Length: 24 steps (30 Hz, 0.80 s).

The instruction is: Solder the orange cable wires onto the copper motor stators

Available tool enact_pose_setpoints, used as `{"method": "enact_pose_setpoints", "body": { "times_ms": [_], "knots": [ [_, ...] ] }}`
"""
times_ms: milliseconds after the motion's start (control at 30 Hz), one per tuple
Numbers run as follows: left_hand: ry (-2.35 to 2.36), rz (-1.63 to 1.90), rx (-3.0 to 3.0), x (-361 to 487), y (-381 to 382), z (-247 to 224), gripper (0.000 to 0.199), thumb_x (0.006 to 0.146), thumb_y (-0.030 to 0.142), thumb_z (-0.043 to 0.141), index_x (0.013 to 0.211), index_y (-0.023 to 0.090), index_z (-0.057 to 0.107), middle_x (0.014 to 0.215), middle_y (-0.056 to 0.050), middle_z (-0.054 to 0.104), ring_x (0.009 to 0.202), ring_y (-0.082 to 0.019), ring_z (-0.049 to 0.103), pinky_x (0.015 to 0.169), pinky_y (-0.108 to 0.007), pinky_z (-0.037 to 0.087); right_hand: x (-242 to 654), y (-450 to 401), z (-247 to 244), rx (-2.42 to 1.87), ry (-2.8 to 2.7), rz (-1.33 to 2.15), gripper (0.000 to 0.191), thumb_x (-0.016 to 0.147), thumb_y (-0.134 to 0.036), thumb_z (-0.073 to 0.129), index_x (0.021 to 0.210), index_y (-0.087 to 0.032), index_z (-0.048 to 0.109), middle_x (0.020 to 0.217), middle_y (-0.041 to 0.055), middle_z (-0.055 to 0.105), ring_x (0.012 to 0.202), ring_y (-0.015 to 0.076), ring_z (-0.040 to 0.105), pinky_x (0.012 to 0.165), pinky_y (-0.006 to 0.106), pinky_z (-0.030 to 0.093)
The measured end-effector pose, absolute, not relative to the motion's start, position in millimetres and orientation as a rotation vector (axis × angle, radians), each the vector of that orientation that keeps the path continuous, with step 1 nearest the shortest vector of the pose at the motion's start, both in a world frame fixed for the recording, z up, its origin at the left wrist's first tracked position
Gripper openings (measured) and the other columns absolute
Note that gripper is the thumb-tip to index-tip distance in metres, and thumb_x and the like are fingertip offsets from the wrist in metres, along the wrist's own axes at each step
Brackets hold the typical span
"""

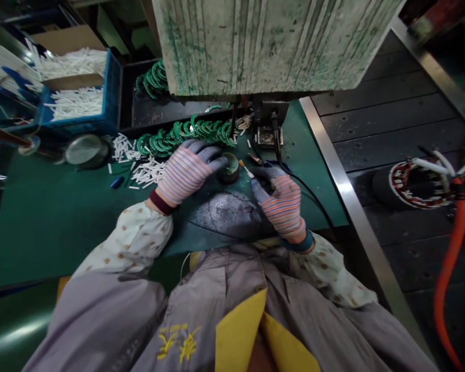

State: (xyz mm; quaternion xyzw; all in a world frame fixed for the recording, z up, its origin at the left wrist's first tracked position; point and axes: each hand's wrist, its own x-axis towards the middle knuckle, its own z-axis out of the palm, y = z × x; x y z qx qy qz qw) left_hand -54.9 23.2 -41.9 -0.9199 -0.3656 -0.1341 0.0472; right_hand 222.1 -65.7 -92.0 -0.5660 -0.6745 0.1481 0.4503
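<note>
My left hand, in a striped knit glove with grey fingertips, reaches across the green mat. Its fingertips lie close to a small dark round pot, and they hide anything beneath them. My right hand, in a matching glove, pinches a thin orange-and-white-tipped tool just right of the pot. A heap of green wire coils lies beyond my left hand, and loose white sleeves are scattered to its left.
A green-stained machine housing overhangs the mat, with a metal fixture beneath it. A blue crate of white sleeves stands at the back left. A metal mat edge runs to the right, beyond which lie a wound stator and an orange hose.
</note>
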Motion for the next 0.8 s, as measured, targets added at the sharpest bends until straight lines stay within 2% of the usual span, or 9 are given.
{"method": "enact_pose_setpoints", "body": {
  "times_ms": [133,233,333,433,500,600,700,800],
  "knots": [
    [-1.049,-0.206,-2.954,-30.4,32.1,-24.0,0.034,0.114,0.021,0.055,0.133,0.030,0.082,0.130,-0.008,0.078,0.129,-0.038,0.069,0.112,-0.063,0.056,219.7,-69.9,-93.9,-1.415,-1.691,0.392,0.029,0.109,-0.045,0.062,0.119,-0.026,0.082,0.118,0.0094,0.087,0.112,0.0287,0.081,0.110,0.049,0.066],
    [-0.938,-0.049,-2.935,-32.1,32.5,2.6,0.035,0.114,0.019,0.050,0.125,0.025,0.083,0.115,-0.009,0.077,0.126,-0.037,0.071,0.112,-0.063,0.056,222.0,-71.9,-96.8,-1.409,-1.668,0.394,0.030,0.109,-0.046,0.061,0.118,-0.025,0.081,0.114,0.0089,0.087,0.109,0.0281,0.082,0.106,0.048,0.067],
    [-1.044,0.012,-2.751,-51.9,23.2,20.3,0.035,0.118,0.029,0.049,0.120,0.022,0.083,0.101,-0.011,0.073,0.115,-0.038,0.071,0.103,-0.059,0.061,225.8,-73.9,-98.9,-1.397,-1.644,0.347,0.029,0.110,-0.045,0.062,0.119,-0.025,0.081,0.116,0.0092,0.087,0.110,0.0283,0.082,0.107,0.048,0.066],
    [-1.235,-0.078,-2.655,-81.3,15.0,13.7,0.040,0.120,0.043,0.050,0.113,0.023,0.084,0.094,-0.012,0.071,0.102,-0.036,0.071,0.088,-0.055,0.062,229.4,-75.1,-100.9,-1.391,-1.623,0.332,0.025,0.109,-0.039,0.064,0.118,-0.024,0.082,0.113,0.0094,0.087,0.106,0.0275,0.082,0.103,0.045,0.067],
    [-1.355,-0.209,-2.593,-96.2,12.5,-2.4,0.039,0.120,0.045,0.053,0.115,0.023,0.084,0.100,-0.011,0.075,0.102,-0.035,0.071,0.087,-0.054,0.061,230.0,-73.8,-102.2,-1.400,-1.632,0.350,0.025,0.108,-0.039,0.064,0.116,-0.023,0.082,0.111,0.0093,0.087,0.104,0.0274,0.082,0.100,0.045,0.068],
    [-1.507,-0.370,-2.492,-105.6,10.0,-31.9,0.032,0.117,0.043,0.060,0.126,0.025,0.085,0.112,-0.010,0.079,0.109,-0.034,0.070,0.096,-0.055,0.060,228.4,-69.1,-102.2,-1.415,-1.669,0.368,0.028,0.108,-0.044,0.063,0.117,-0.025,0.082,0.112,0.0091,0.087,0.106,0.0286,0.082,0.103,0.048,0.068],
    [-1.575,-0.375,-2.567,-109.9,6.2,-54.2,0.033,0.116,0.037,0.058,0.133,0.027,0.085,0.111,-0.011,0.079,0.106,-0.034,0.071,0.094,-0.052,0.060,228.6,-67.0,-100.0,-1.394,-1.682,0.381,0.029,0.108,-0.045,0.063,0.118,-0.026,0.082,0.113,0.0087,0.087,0.106,0.0291,0.082,0.104,0.049,0.067],
    [-1.649,-0.486,-2.527,-118.4,1.8,-60.7,0.034,0.115,0.031,0.058,0.139,0.029,0.083,0.120,-0.011,0.080,0.113,-0.034,0.072,0.101,-0.051,0.060,233.4,-71.7,-99.8,-1.382,-1.673,0.344,0.025,0.107,-0.041,0.065,0.116,-0.025,0.082,0.111,0.0085,0.087,0.103,0.0290,0.082,0.101,0.048,0.067]
  ]
}}
